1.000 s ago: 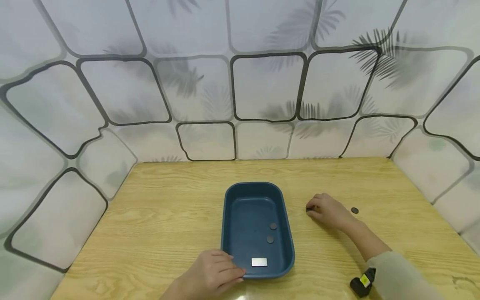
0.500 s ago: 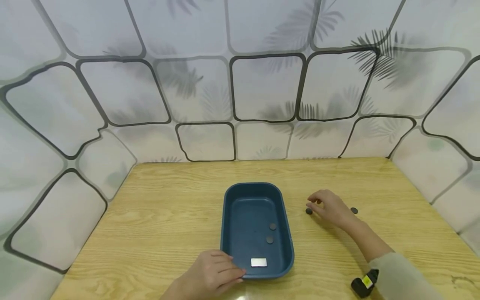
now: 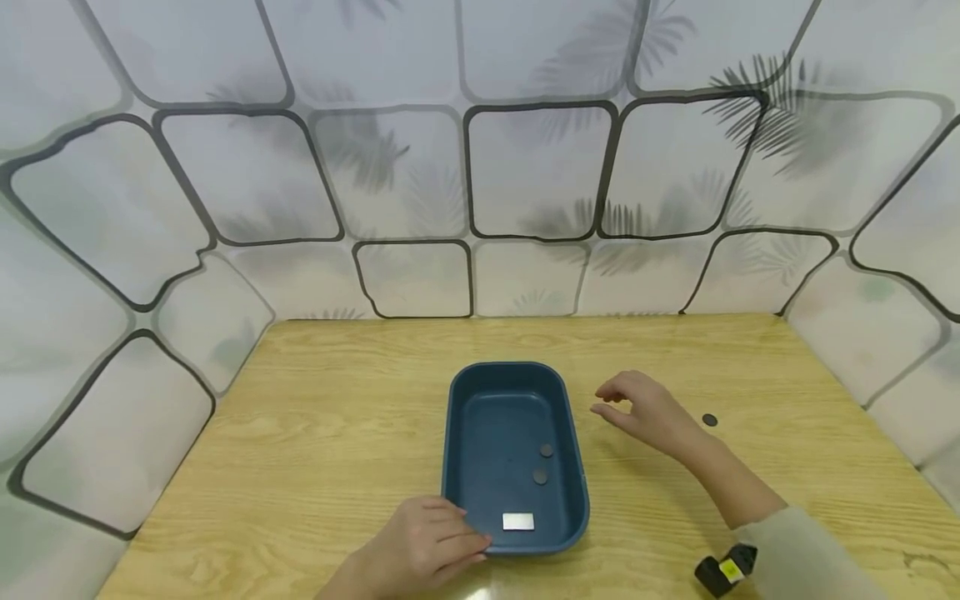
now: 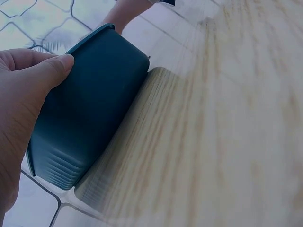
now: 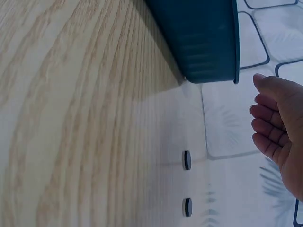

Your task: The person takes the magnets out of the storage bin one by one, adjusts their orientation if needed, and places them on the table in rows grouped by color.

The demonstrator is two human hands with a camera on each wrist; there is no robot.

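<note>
"Steadying a deep-blue, round-cornered, plastic-looking tray [image 3: 495, 425] on the pale wood-grain worktop [image 3: 337, 400], your left hand [image 3: 427, 537] grips the rim at the near left corner. Your right hand [image 3: 648, 414] hovers to the right of it, thumb and fingers parted, nothing visible between them."

"What has just changed on my right?"

"A second ago you pinched a small, dark, round disc there. You have since let it go, and your hand has drawn slightly up and toward the tray."

"So where is that disc now?"

"Flat on the worktop, it appears: your right wrist view shows the nearer dark disc [image 5: 187, 160] apart from your fingers, though from above your hand seems to cover it. The farther dark disc [image 5: 188, 207] lies near it, away from the tray."

"And inside the tray?"

"Two small, grey, round discs, one farther back [image 3: 546, 451] and one nearer you [image 3: 540, 477], lie apart by the right wall. A silvery rectangular plate [image 3: 517, 522] sits at your end."

"Meaning what for my work?"

"By this judgement, two discs in, two out; the released one would need a fresh pinch before you could carry it."
</note>
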